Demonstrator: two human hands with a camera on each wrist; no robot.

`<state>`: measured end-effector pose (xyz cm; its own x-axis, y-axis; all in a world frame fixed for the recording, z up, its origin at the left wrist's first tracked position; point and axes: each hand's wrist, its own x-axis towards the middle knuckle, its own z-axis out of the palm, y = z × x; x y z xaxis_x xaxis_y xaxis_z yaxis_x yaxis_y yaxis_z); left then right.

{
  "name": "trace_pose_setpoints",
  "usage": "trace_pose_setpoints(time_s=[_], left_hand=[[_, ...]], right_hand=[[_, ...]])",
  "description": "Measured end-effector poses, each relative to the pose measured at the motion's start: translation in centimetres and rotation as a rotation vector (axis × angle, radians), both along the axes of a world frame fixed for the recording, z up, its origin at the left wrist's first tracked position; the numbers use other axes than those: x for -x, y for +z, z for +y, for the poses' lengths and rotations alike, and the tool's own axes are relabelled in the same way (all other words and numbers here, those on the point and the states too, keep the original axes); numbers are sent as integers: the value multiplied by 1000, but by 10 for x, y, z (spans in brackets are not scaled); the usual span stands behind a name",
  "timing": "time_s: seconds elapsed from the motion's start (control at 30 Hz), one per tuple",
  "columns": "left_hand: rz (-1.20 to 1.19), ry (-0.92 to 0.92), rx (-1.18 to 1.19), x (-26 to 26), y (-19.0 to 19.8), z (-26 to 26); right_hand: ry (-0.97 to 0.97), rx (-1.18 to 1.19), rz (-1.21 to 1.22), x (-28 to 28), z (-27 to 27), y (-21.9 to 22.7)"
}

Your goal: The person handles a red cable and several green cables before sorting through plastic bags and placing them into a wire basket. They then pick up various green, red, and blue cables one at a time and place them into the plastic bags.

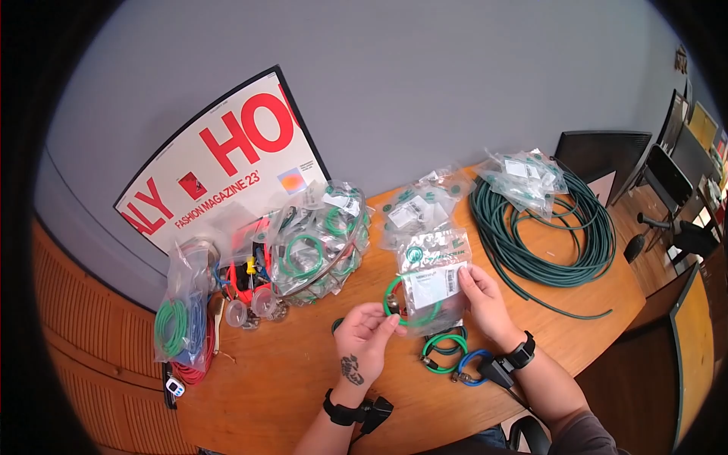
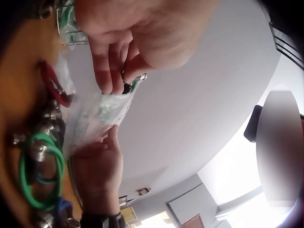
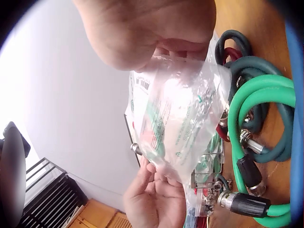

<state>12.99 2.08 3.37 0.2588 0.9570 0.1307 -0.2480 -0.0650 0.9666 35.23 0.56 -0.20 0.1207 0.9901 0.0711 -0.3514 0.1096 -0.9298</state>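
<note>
A clear bag (image 1: 431, 287) with a white label is held up over the table. My right hand (image 1: 485, 299) pinches its right edge; the right wrist view shows this hand (image 3: 152, 28) above the crinkled bag (image 3: 175, 114). My left hand (image 1: 362, 337) grips a looped green cable (image 1: 389, 290) at the bag's lower left. In the left wrist view, this hand (image 2: 147, 33) has thumb and fingers closed round the cable end, its metal connector (image 2: 143, 76) showing beyond the bag. How much cable lies inside is unclear.
Below the hands lie a green cable loop (image 1: 444, 365) and a blue one (image 1: 474, 368). A wire basket (image 1: 318, 284) of bagged cables stands left. Behind are more bags (image 1: 425, 206); a large dark green cable coil (image 1: 553, 269) lies right.
</note>
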Motion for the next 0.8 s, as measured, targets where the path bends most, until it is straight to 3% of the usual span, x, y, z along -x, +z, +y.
trace_pose_setpoints(time_s=[0.07, 0.13, 0.27, 0.33, 0.53, 0.73, 0.8], left_hand=[[2, -27, 0, 2, -2, 2], [5, -53, 0, 6, -2, 4], [86, -73, 1, 9, 4, 3], [100, -55, -36, 9, 4, 1], [176, -56, -173, 9, 3, 2], [144, -15, -131, 2, 11, 5], [166, -112, -10, 3, 16, 10]], right_hand=[[-21, -32, 8, 2, 1, -1], [-6, 12, 284, 8, -2, 10], [-13, -6, 314, 8, -1, 8], [-154, -36, 270, 10, 2, 2], [-126, -5, 270, 15, -5, 16], [-11, -28, 254, 19, -8, 7], [2, -55, 287, 20, -7, 7]])
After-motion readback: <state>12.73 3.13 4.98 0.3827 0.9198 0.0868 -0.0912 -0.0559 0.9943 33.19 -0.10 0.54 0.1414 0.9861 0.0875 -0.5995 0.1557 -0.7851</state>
